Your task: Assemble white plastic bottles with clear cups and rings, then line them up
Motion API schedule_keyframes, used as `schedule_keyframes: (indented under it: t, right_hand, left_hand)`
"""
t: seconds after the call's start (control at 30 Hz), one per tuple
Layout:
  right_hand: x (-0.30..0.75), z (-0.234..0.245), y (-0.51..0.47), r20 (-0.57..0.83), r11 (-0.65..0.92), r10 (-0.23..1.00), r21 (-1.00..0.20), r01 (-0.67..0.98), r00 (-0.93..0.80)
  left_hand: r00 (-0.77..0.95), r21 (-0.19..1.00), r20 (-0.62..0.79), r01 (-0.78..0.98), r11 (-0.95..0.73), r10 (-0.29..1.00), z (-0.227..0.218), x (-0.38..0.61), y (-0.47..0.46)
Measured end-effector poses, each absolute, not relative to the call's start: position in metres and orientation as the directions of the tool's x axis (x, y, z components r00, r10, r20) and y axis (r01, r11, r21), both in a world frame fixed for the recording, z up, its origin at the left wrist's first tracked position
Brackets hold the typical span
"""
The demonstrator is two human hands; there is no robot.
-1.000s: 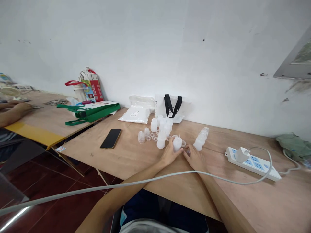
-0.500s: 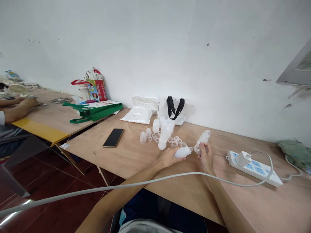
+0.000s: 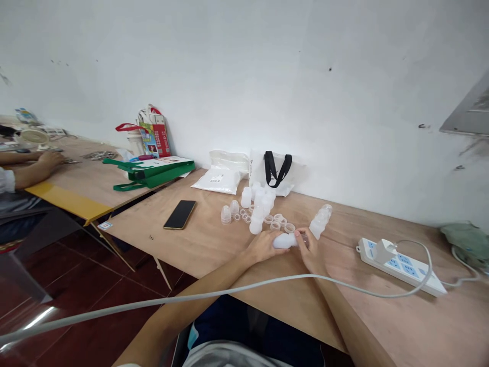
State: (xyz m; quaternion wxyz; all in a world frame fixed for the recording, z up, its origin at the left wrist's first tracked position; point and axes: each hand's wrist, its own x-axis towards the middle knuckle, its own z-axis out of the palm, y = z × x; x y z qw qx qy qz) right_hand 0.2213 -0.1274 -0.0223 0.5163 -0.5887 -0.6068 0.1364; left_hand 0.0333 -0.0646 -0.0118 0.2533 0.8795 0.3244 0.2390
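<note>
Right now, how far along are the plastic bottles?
Looks done: several upright white plastic bottles grouped on the plywood table. In hand: one bottle lying sideways, held between the left hand and right hand. Still loose: clear rings and small cups on the table.

We label: black smartphone (image 3: 179, 214) on plywood table (image 3: 401, 326) | white rectangular power strip (image 3: 399, 267) with plug (image 3: 384, 251) | green fabric tote bag (image 3: 153, 173) | white bag (image 3: 260, 173), black handles (image 3: 277, 163)
</note>
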Motion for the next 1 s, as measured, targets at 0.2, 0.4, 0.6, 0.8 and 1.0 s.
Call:
schedule_keyframes:
  t: [0.2, 0.4, 0.6, 0.8, 1.0]
  right_hand:
    - [0.223, -0.021, -0.129, 0.476, 0.284, 0.858, -0.752, 0.595, 0.192]
    - [0.219, -0.019, -0.129, 0.464, 0.294, 0.871, -0.755, 0.587, 0.161]
    - [0.211, -0.015, -0.129, 0.416, 0.284, 0.892, -0.819, 0.498, 0.176]
    - [0.204, -0.007, -0.122, 0.55, 0.372, 0.824, -0.704, 0.605, 0.134]
    - [0.203, -0.007, -0.114, 0.586, 0.375, 0.801, -0.648, 0.663, 0.121]
  left_hand:
    - [0.699, 0.561, 0.259, 0.453, -0.693, 0.667, -0.016, 0.031, -0.062]
    - [0.707, 0.547, 0.267, 0.448, -0.707, 0.655, -0.017, 0.032, -0.062]
    - [0.681, 0.581, 0.271, 0.448, -0.679, 0.68, -0.017, 0.033, -0.063]
    - [0.688, 0.605, 0.253, 0.436, -0.666, 0.68, -0.016, 0.031, -0.064]
    - [0.685, 0.605, 0.241, 0.447, -0.658, 0.687, -0.017, 0.032, -0.062]
